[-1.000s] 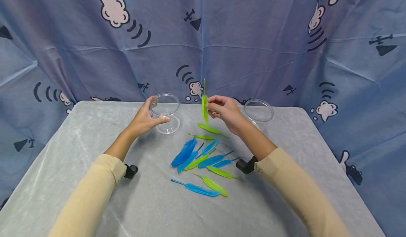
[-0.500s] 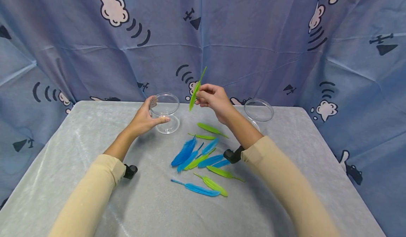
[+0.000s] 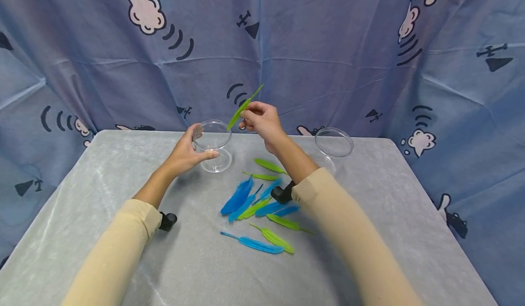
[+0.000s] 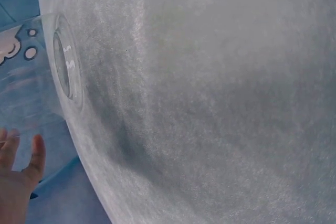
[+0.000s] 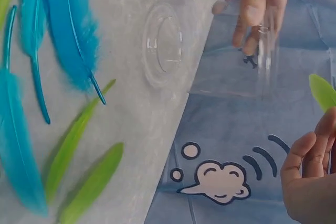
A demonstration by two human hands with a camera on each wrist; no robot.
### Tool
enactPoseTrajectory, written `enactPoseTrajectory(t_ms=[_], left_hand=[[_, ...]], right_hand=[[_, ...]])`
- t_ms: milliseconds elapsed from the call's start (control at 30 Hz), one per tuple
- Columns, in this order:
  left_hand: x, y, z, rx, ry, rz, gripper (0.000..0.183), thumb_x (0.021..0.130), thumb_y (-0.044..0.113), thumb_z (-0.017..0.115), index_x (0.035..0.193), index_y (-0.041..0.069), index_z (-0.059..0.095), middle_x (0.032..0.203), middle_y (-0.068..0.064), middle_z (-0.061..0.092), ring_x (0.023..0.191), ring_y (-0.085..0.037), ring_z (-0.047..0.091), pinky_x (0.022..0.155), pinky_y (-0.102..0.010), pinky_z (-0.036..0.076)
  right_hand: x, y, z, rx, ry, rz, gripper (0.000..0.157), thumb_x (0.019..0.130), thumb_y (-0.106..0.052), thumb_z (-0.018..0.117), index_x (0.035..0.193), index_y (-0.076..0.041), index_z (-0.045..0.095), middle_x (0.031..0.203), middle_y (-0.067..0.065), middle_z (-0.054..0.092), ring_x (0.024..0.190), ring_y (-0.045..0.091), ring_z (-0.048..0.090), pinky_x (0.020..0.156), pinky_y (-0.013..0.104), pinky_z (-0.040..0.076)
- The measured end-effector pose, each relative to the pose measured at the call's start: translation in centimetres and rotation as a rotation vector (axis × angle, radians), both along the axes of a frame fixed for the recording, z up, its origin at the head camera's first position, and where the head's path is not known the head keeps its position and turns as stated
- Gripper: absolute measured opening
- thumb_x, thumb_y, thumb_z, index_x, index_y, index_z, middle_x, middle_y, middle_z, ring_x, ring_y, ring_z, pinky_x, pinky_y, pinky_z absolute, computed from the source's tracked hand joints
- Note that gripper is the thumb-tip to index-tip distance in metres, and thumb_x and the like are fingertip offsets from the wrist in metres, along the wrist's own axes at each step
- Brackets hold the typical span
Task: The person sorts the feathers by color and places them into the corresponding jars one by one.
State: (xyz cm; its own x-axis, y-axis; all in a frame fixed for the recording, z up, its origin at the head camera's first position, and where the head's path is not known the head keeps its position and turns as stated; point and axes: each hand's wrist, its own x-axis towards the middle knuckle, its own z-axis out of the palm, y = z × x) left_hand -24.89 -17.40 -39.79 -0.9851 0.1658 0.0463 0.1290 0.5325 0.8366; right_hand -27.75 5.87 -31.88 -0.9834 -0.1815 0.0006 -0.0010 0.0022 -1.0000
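A tall clear plastic cup [image 3: 221, 145] stands upright near the table's back edge. My left hand [image 3: 182, 153] holds it from the left side, thumb across the front and fingers behind; the right wrist view shows that hand [image 5: 260, 3] near the cup's rim. Between the thumb and fingers of my right hand [image 3: 262, 121] is a green feather [image 3: 241, 112], pinched midway, its quill pointing up and right. The feather's lower tip overlaps the right side of the cup's rim in the head view. Blue feathers [image 3: 238, 197] and green feathers [image 3: 275, 240] lie loose in mid-table.
Another clear cup [image 3: 334, 155] stands at the back right, its lower part close behind my right forearm. The grey cloth-covered table [image 3: 197, 269] ends at a patterned blue curtain [image 3: 262, 37]. My right sleeve [image 3: 340, 224] and wrist camera pass over some of the feathers.
My right hand has moved left and up with the green feather, from the table's middle to beside the held cup's rim. The feather has tilted from upright to slanted. My left hand stays put.
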Motion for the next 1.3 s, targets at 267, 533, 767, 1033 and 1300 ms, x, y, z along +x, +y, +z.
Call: enactPoseTrajectory(t_ms=[267, 533, 767, 1033, 1300], left_hand=[[0.0, 0.0, 0.0, 0.003, -0.008, -0.005, 0.112, 0.081, 0.042, 0.082, 0.159, 0.007, 0.010, 0.159, -0.019, 0.028, 0.147, -0.034, 0.027, 0.116, -0.054, 0.027], [0.0, -0.1, 0.0, -0.004, -0.014, -0.009, 0.112, 0.082, 0.043, 0.081, 0.159, 0.007, 0.009, 0.159, -0.019, 0.028, 0.147, -0.034, 0.026, 0.115, -0.055, 0.027], [0.2, -0.2, -0.1, 0.006, -0.015, -0.018, 0.112, 0.082, 0.044, 0.081, 0.159, 0.008, 0.009, 0.160, -0.019, 0.026, 0.147, -0.034, 0.025, 0.115, -0.057, 0.026], [0.2, -0.3, -0.2, 0.014, -0.013, -0.021, 0.112, 0.082, 0.045, 0.080, 0.159, 0.009, 0.008, 0.160, -0.019, 0.026, 0.147, -0.034, 0.025, 0.115, -0.058, 0.027], [0.2, -0.2, 0.0, 0.004, 0.005, -0.025, 0.112, 0.082, 0.044, 0.081, 0.159, 0.007, 0.009, 0.159, -0.020, 0.027, 0.147, -0.035, 0.026, 0.114, -0.059, 0.027]], right_hand=[[0.0, -1.5, -1.4, 0.053, 0.014, -0.018, 0.015, 0.096, -0.007, 0.063, 0.109, 0.000, 0.065, 0.093, 0.007, 0.066, 0.072, 0.021, 0.069, 0.071, 0.028, 0.055], [0.3, -2.4, -2.5, 0.136, 0.057, 0.011, 0.015, 0.097, -0.007, 0.062, 0.107, 0.002, 0.068, 0.106, 0.025, 0.067, 0.064, 0.014, 0.066, 0.064, 0.023, 0.051], [0.4, -3.2, -2.9, 0.245, 0.156, 0.025, 0.012, 0.095, -0.003, 0.062, 0.102, 0.003, 0.070, 0.093, 0.013, 0.065, 0.060, 0.016, 0.063, 0.066, 0.026, 0.053], [0.6, -3.7, -3.5, 0.333, 0.199, 0.084, 0.011, 0.096, -0.004, 0.062, 0.101, 0.001, 0.070, 0.095, 0.012, 0.066, 0.056, 0.016, 0.055, 0.057, 0.025, 0.052], [0.7, -3.3, -3.4, 0.378, 0.191, 0.116, 0.015, 0.097, -0.007, 0.064, 0.108, -0.002, 0.072, 0.102, 0.009, 0.068, 0.065, 0.014, 0.052, 0.056, 0.023, 0.047]])
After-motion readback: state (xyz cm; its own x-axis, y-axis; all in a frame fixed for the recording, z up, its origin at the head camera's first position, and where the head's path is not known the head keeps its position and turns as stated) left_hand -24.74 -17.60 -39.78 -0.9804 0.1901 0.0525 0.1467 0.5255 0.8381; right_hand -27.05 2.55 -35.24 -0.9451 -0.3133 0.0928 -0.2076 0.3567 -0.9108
